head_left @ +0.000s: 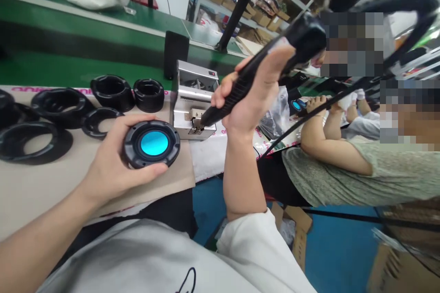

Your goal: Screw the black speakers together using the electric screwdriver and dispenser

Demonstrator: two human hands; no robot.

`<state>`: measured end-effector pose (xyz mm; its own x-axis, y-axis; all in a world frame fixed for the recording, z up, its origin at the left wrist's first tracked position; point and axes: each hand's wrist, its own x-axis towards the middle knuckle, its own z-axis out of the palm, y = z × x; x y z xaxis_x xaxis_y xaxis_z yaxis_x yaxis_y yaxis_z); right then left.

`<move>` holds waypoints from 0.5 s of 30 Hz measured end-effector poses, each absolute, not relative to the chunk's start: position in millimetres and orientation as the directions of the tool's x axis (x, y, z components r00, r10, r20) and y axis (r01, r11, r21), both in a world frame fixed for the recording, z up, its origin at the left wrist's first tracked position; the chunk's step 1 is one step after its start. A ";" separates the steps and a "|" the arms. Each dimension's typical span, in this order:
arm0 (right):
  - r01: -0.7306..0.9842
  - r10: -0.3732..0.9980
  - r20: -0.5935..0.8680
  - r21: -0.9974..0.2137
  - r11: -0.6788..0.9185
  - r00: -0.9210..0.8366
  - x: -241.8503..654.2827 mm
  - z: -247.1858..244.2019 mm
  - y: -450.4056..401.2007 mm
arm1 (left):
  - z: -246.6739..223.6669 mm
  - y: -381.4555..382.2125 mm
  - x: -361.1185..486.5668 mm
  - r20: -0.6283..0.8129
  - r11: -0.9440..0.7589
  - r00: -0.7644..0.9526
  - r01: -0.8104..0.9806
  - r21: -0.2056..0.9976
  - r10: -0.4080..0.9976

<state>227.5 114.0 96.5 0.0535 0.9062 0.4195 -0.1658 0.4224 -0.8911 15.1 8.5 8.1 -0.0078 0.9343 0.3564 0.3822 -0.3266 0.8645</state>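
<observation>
Gripping a round black plastic disc with a cyan centre point(151, 144) in the left hand point(117, 160), fingers clamped around its rim, just left of the silver metal screw feeder point(192, 96). Right hand point(247, 96) has fingers clamped on a black electric screwdriver point(240, 86), its bit touching the feeder. Black rubber rings point(112, 93) lie left of the feeder on the bench point(34, 196).

Speaker point(151, 144): matt black plastic rim, glossy cyan centre
Electric screwdriver point(245, 83): ribbed black plastic
Screw feeder point(192, 82): smooth silver metal
Rings point(147, 104): matt black plastic
Bench sheet point(44, 206): matt tan paper
</observation>
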 end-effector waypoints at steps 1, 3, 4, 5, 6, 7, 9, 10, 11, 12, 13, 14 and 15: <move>-0.137 0.906 0.421 -0.896 0.422 0.041 226.2 93.8 119.1 | 8.5 10.8 16.5 0.355 -0.327 -0.001 0.384 0.863 0.935; -0.094 0.902 0.431 -0.898 0.431 0.022 223.3 88.5 125.3 | 8.1 12.8 15.4 0.367 -0.338 0.003 0.394 0.855 0.930; -0.081 0.899 0.437 -0.896 0.437 0.012 221.6 86.3 126.4 | 7.6 12.8 13.9 0.365 -0.336 0.003 0.401 0.852 0.931; -0.073 0.896 0.444 -0.893 0.443 0.003 220.1 84.6 126.8 | 7.1 12.6 12.2 0.368 -0.335 -0.003 0.406 0.850 0.930; -0.067 0.895 0.447 -0.893 0.445 -0.011 218.8 83.3 126.9 | 6.6 12.2 10.7 0.368 -0.333 -0.006 0.411 0.849 0.930; -0.062 0.895 0.445 -0.894 0.443 -0.021 217.9 82.5 127.1 | 6.2 12.0 9.8 0.369 -0.331 -0.011 0.415 0.847 0.929; -0.064 0.901 0.432 -0.901 0.429 -0.035 217.8 83.0 128.6 | 5.4 12.2 9.4 0.372 -0.330 -0.017 0.427 0.842 0.928; -0.068 0.909 0.414 -0.909 0.411 -0.041 218.8 84.7 129.4 | 4.8 12.7 9.9 0.381 -0.336 -0.021 0.431 0.838 0.924; -0.068 0.921 0.387 -0.921 0.383 -0.056 220.3 88.0 129.5 | 4.2 13.3 10.6 0.391 -0.343 -0.024 0.430 0.835 0.920; -0.060 0.932 0.353 -0.935 0.349 -0.084 222.3 93.0 128.3 | 3.5 13.9 11.3 0.399 -0.351 -0.025 0.427 0.833 0.916; -0.049 0.939 0.322 -0.947 0.318 -0.118 224.4 100.0 125.3 | 2.8 14.5 11.9 0.408 -0.361 -0.025 0.419 0.833 0.913; -0.040 0.942 0.299 -0.954 0.296 -0.154 226.4 108.9 120.4 | 2.3 14.9 12.2 0.411 -0.368 -0.017 0.409 0.835 0.912; -0.038 0.940 0.285 -0.958 0.283 -0.188 228.1 119.4 113.9 | 2.1 15.1 12.3 0.411 -0.374 -0.009 0.398 0.838 0.912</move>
<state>228.1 113.9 119.4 -0.1880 0.9399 0.2852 -0.0382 0.2831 -0.9583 12.3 15.1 2.1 -0.0086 0.9116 0.4110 0.3984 -0.3739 0.8376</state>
